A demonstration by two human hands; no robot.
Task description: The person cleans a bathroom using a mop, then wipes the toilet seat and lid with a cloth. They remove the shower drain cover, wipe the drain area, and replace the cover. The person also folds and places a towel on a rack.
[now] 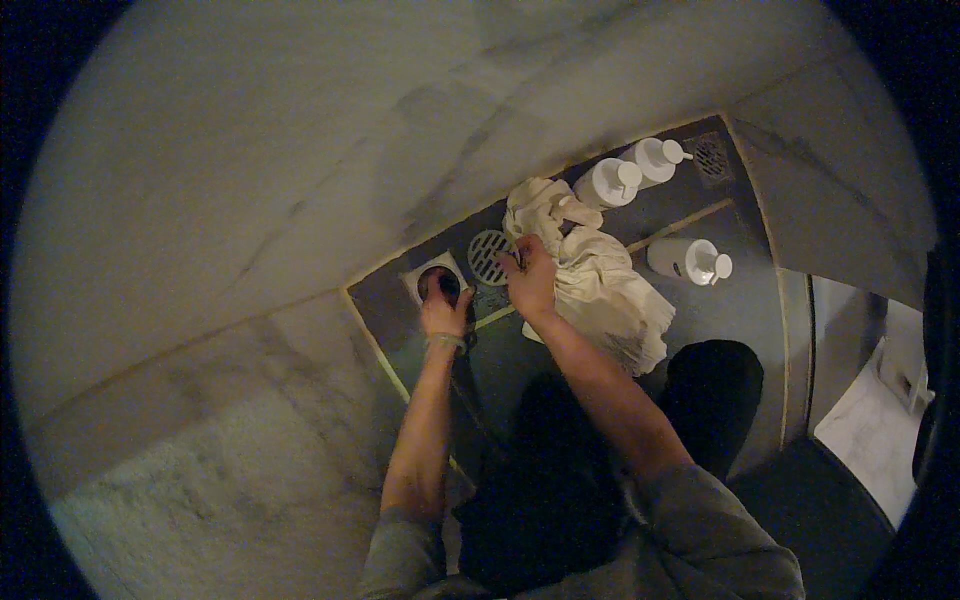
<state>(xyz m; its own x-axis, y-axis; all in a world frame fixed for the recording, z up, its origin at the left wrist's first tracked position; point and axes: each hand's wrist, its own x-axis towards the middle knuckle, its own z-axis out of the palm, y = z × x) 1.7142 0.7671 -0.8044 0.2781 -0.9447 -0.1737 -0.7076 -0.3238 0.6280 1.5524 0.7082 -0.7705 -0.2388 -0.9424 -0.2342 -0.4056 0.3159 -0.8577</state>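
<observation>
My left hand reaches down to an uncovered floor drain with a square pale rim and a dark round opening. Its fingers are over or inside the opening and the thumb stands apart at the rim; whether they grip anything is hidden. Just right of the drain lies a round slotted drain cover on the dark floor tiles. My right hand is at that cover's right edge, fingers bent together, with a small dark patch at the fingertips that is too unclear to name. A crumpled cream cloth spreads beside this hand.
Two white pump bottles stand along the marbled wall, near a second slotted drain in the far corner. Another white pump bottle is right of the cloth. My dark-clothed knee is at the lower right.
</observation>
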